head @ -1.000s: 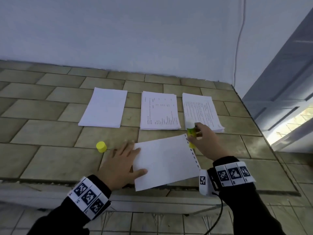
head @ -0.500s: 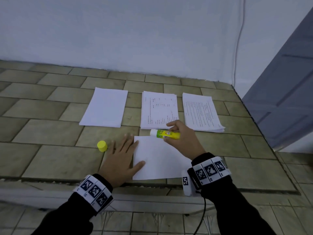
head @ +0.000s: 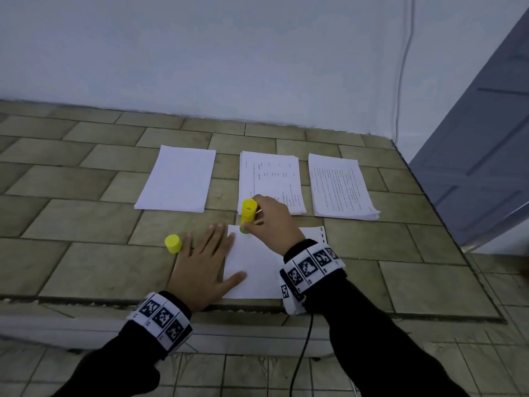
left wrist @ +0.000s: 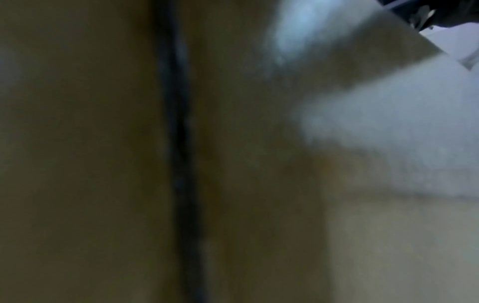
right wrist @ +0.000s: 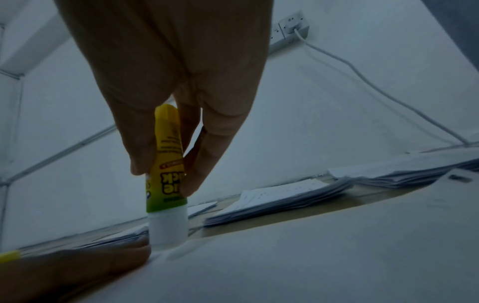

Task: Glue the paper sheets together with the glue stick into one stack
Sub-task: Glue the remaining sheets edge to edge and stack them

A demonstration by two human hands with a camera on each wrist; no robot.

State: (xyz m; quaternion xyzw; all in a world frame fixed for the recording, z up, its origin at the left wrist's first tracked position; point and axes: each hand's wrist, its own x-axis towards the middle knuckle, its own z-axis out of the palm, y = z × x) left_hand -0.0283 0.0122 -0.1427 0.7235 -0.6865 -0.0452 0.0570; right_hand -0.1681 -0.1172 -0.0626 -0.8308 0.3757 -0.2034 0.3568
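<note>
A white sheet (head: 254,262) lies near the front edge of the tiled counter (head: 86,224). My right hand (head: 272,222) grips the yellow glue stick (head: 248,214) upright, its white tip pressed on the sheet's far left corner; the right wrist view shows the glue stick (right wrist: 167,178) standing on the sheet (right wrist: 311,256). My left hand (head: 204,262) lies flat with spread fingers on the sheet's left edge. The left wrist view is blurred and shows only tile and a pale patch. The yellow cap (head: 173,243) stands left of my left hand.
Three paper piles lie farther back: a blank pile (head: 177,179), a printed middle pile (head: 269,181) and a printed right pile (head: 340,190). A white wall rises behind. A grey door (head: 481,138) stands at the right. The counter's front edge runs under my wrists.
My right hand swept the glue stick from the sheet's right edge across to its far left corner and stood it upright. The sheet turned square to the counter. My left hand stayed put.
</note>
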